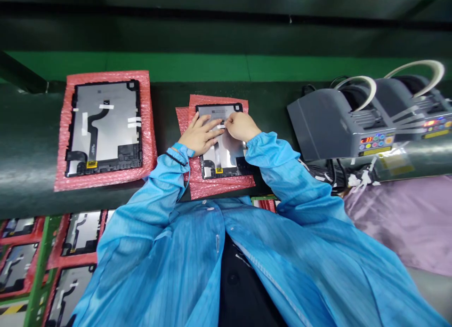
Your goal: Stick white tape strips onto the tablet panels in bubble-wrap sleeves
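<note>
A tablet panel [226,153] lies back-side up on red bubble wrap [219,188] on the dark conveyor belt right in front of me. My left hand [199,136] rests flat on the panel with its fingers spread. My right hand [240,125] is closed in a pinch on a small white strip of tape [221,126] at the panel's upper middle. Both arms are in blue sleeves.
A second panel [106,127] on red bubble wrap [61,143] lies to the left on the belt [28,167]. Two grey tape dispensers [339,124] [416,101] stand at the right. More panels sit in racks [42,251] at lower left. A pink cloth [406,219] lies at lower right.
</note>
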A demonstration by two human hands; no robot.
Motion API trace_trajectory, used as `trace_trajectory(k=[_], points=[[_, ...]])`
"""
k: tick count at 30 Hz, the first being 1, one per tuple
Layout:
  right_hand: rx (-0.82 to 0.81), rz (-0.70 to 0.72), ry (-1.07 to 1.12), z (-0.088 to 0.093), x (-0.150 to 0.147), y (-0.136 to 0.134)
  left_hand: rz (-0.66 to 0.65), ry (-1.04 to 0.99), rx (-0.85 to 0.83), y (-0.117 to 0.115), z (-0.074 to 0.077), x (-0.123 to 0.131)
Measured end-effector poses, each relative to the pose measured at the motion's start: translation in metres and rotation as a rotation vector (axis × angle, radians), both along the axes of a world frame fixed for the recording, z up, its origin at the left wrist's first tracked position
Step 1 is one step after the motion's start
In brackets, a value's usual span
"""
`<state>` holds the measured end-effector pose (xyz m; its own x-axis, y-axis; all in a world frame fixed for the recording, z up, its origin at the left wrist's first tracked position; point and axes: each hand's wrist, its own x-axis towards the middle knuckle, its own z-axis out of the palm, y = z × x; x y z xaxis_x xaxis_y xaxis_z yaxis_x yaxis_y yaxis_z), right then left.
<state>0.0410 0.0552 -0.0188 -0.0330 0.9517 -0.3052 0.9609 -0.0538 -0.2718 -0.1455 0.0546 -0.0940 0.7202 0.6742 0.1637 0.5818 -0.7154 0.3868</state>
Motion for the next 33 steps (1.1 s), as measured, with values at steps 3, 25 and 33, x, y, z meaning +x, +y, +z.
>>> trace_trajectory(k=[3,25,33], points=[[-0.004,0.004,-0.033,-0.002,-0.003,0.002,0.000,0.012,-0.002,0.001,-0.001,0.000],[0.740,-1.299,0.949,-0.023,0.208,-0.170,-0.015,-0.096,0.111,0.024,-0.009,-0.009],[0.931,-1.161,0.985,-0.025,0.224,-0.159,0.119,-0.264,0.033,0.004,0.025,0.003]])
